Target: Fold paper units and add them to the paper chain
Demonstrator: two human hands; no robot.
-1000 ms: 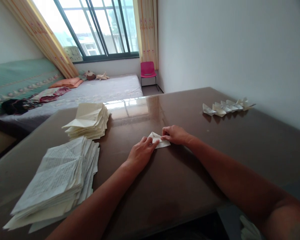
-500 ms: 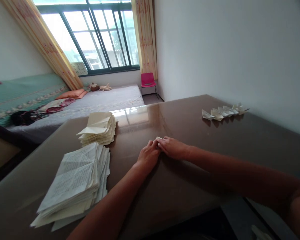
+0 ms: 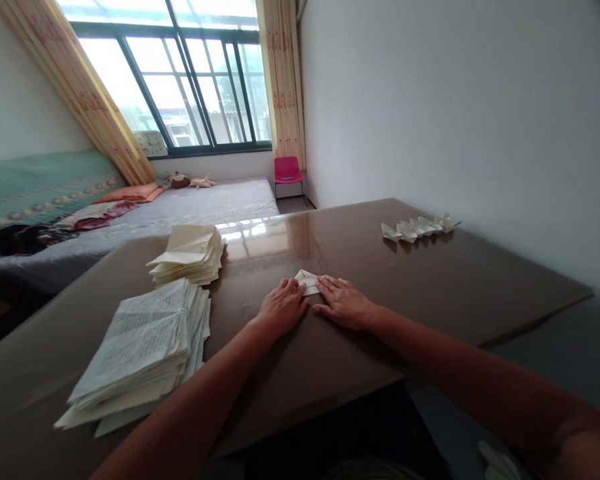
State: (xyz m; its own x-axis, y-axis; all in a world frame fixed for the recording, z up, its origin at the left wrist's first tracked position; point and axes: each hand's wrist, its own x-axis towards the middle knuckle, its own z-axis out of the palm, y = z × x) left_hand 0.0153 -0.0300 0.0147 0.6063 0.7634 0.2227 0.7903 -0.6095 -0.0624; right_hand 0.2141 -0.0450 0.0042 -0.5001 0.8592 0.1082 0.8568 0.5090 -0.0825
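A small folded piece of printed paper (image 3: 307, 281) lies on the brown glossy table (image 3: 430, 293), mostly covered by both hands. My left hand (image 3: 281, 307) lies flat with fingers stretched out, pressing on the paper's left part. Beside it, my right hand (image 3: 343, 303) also lies flat with fingers spread, pressing the paper's right part. Only the paper's far tip shows between the fingertips.
A stack of printed sheets (image 3: 140, 347) lies at the near left, and a stack of folded sheets (image 3: 189, 254) behind it. A row of finished folded paper pieces (image 3: 419, 228) sits at the far right by the wall. Beyond the table are a bed (image 3: 180, 207) and a pink chair (image 3: 286, 171).
The hands went from pinching the paper with fingertips to lying flat on it. The view has shifted, so the table's right corner shows.
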